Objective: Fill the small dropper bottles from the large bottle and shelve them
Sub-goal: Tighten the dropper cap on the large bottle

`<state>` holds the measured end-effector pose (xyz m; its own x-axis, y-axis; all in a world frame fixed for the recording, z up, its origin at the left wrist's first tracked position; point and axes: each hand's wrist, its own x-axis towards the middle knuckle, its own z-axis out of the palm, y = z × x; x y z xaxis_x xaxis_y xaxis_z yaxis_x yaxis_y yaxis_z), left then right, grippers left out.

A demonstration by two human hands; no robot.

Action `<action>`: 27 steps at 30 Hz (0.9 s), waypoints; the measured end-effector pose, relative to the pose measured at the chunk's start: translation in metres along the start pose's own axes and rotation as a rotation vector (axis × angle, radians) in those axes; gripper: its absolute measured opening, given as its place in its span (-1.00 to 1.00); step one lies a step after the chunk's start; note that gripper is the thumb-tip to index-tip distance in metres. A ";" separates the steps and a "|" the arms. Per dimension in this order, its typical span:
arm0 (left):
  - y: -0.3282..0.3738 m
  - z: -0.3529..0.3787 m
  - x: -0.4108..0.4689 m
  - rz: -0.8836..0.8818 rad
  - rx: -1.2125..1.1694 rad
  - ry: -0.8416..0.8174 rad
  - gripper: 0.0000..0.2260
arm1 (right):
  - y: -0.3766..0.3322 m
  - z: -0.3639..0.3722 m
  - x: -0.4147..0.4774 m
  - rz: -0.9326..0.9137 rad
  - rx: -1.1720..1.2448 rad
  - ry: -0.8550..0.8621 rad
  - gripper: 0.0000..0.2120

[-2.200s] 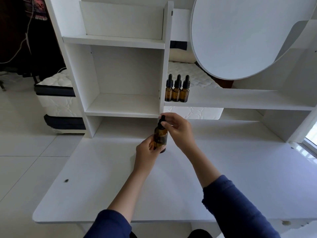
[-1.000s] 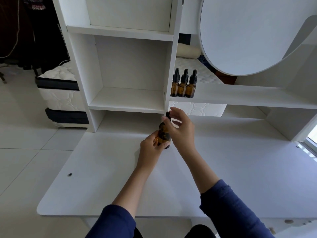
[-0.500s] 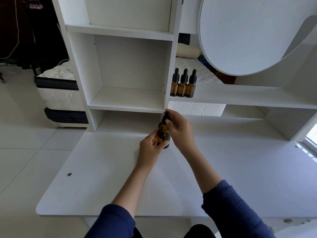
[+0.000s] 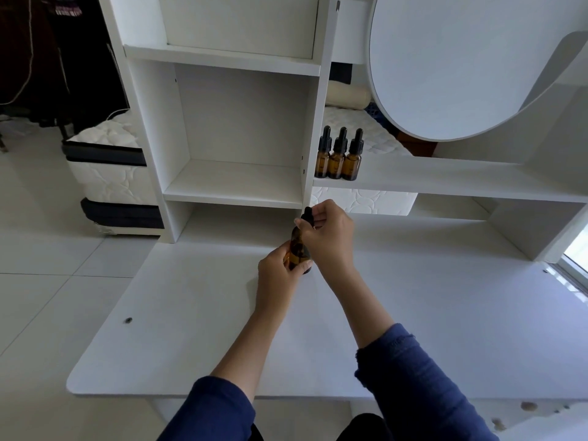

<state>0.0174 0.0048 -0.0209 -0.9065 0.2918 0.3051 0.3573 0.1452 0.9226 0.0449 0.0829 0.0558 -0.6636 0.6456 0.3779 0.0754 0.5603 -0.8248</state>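
Bottle (image 4: pixel 298 249) sits upright at the back of the desk (image 4: pixel 191 329), under the edge of the cubby unit. From my feed I cannot tell whether its base rests on the surface or hangs just above it. On the shelf (image 4: pixel 445 183) up and to the right, three droppers (image 4: pixel 338 160) stand in a tight row, capped and touching.

My left hand (image 4: pixel 276 278) wraps the bottle's lower body with its fingers curled round the glass. My right hand (image 4: pixel 331 237) is on top, thumb and fingertips pinching the black cap (image 4: pixel 307 214).

I judge the bottle to be amber glass: rigid, smooth, and breakable against this hard desk. It may be weighty if full, though the liquid level is hidden behind my fingers. The glass would get slippery if anything dribbles down it, so the safe hold is a full wrap around the middle of the body, which the left hand has.

The cap looks like a stiff collar with a soft bulb above it. I would turn it at the collar, since squeezing the bulb could push liquid out. The droppers look light and tippy, so I would take each by its body.
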 end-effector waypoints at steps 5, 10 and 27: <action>0.001 0.001 -0.001 -0.002 0.045 0.021 -0.82 | -0.002 0.005 -0.003 0.017 -0.004 0.026 -0.81; 0.002 -0.003 0.002 0.012 0.102 -0.048 -0.79 | 0.000 0.002 -0.003 -0.023 -0.002 0.008 -0.83; -0.021 -0.027 -0.012 0.155 0.831 -0.392 -0.57 | 0.005 0.003 0.008 -0.054 -0.008 0.001 -0.79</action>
<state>0.0147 -0.0274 -0.0375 -0.7486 0.6410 0.1693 0.6516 0.6641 0.3666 0.0374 0.0890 0.0538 -0.6661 0.6149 0.4222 0.0458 0.5987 -0.7997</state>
